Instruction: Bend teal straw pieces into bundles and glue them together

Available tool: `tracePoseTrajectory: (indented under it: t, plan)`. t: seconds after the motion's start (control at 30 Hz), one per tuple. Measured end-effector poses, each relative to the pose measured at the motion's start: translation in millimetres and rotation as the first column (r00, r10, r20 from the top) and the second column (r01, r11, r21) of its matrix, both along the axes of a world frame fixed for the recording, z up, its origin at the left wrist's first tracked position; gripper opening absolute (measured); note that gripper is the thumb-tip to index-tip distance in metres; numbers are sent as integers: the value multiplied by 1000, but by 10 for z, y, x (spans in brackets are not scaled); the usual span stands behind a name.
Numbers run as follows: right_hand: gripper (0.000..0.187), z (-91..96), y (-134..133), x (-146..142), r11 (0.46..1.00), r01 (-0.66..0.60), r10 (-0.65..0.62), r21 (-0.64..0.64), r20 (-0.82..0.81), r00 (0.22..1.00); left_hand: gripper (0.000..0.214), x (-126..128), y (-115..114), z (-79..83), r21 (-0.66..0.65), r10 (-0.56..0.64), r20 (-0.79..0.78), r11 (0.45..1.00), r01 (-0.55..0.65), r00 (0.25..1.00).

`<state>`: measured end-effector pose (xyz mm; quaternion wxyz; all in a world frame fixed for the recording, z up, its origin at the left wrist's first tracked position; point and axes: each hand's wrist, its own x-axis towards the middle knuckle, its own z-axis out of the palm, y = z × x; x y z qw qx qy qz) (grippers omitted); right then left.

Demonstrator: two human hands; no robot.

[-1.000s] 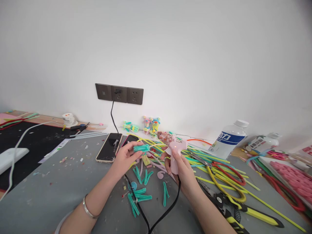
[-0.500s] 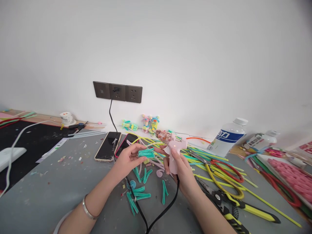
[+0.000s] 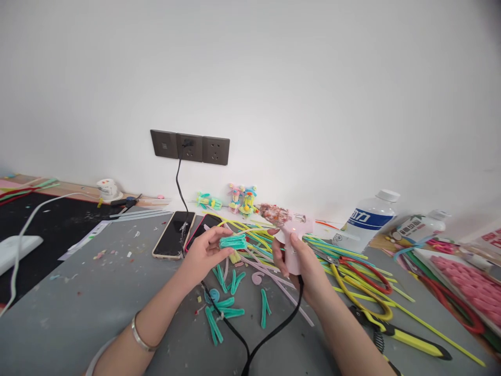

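Observation:
Between its thumb and fingers, my left hand pinches a bundle of folded teal pipe cleaners above the table. My right hand grips the handle of a pale pink hot glue gun. The gun's nozzle end, crusted with brownish residue, points left and stands apart from the bundle. A black cord runs from the handle down to the table's front. Below the hands lie several folded teal pipe cleaner pieces, a lilac coil and a blue coil.
Two phones lie behind my left hand. Small pipe cleaner figures stand by the wall. To the right are loose pipe cleaners, scissors, pruning pliers and a bottle. A wall socket holds a black plug.
My right hand has moved the glue gun to the right, away from the teal bundle. My left hand still holds the bundle in nearly the same place.

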<state>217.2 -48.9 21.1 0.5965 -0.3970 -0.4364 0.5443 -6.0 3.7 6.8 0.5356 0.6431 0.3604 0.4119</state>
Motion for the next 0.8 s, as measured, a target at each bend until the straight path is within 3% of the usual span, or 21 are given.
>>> tracePoseTrajectory:
  t: [0.1,0.33,0.8]
  plan:
    - [44,15,12,178,987,-155,154,-33,-24,988,40,-9,1,20,-14,38,30,999,-38,999]
    - [41,11,-14,294,968,-234,236,-86,16,972,47,-5,-4,36,-82,140,123,988,-131,982]
    - [48,26,-68,231,936,-307,332,-174,139,933,45,-7,-13,6,-35,27,83,999,-24,996]
